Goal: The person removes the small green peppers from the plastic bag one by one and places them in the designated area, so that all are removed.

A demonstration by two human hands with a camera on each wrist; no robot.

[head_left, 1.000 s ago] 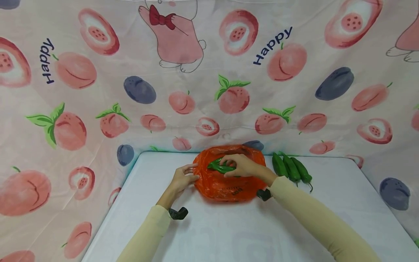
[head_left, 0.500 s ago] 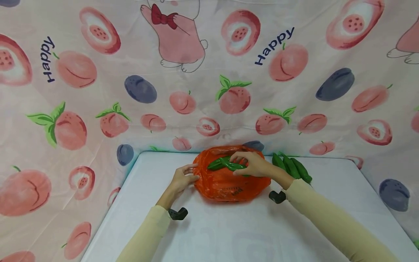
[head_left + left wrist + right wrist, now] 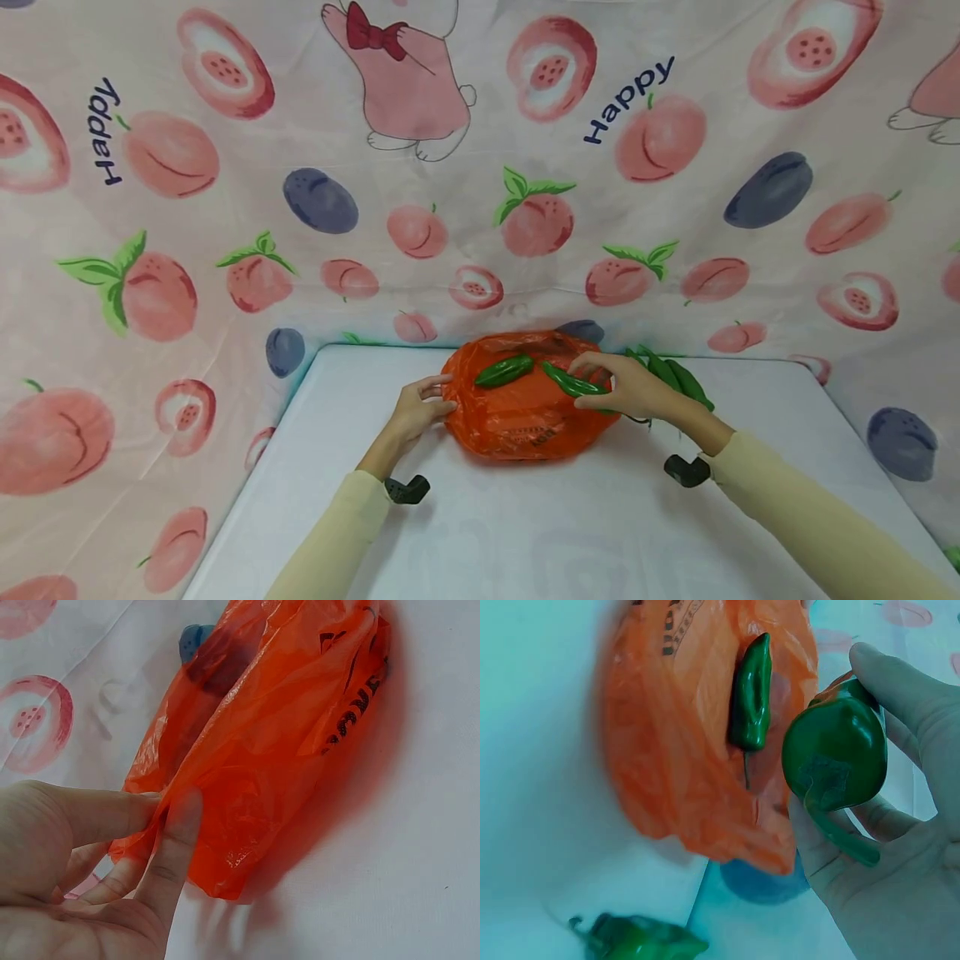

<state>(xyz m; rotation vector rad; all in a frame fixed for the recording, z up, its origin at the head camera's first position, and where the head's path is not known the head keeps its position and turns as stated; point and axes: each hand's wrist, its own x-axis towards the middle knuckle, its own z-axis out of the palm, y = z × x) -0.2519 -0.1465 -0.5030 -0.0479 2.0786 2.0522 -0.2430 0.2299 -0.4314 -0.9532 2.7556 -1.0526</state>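
A red-orange plastic bag point(image 3: 517, 417) lies spread near the table's back edge. My left hand point(image 3: 415, 408) pinches its left edge between thumb and fingers, seen close up in the left wrist view. My right hand point(image 3: 626, 387) holds a green pepper point(image 3: 570, 382) over the bag's right part. In the right wrist view, this pepper point(image 3: 836, 754) has its stem end towards the camera, with thumb and fingers around it. A second green pepper point(image 3: 504, 372) rests on the bag's red plastic, left of the held one.
Several green peppers point(image 3: 690, 383) lie on the white table point(image 3: 510, 533) to the right of the bag, partly hidden behind the right hand. A cloth point(image 3: 450, 192) printed with peaches hangs right behind the table's back edge.
My right hand has moved right with its green pepper, from beside the other pepper to the bag's right side. The second pepper shows fully. My left hand has stayed at the bag's edge.
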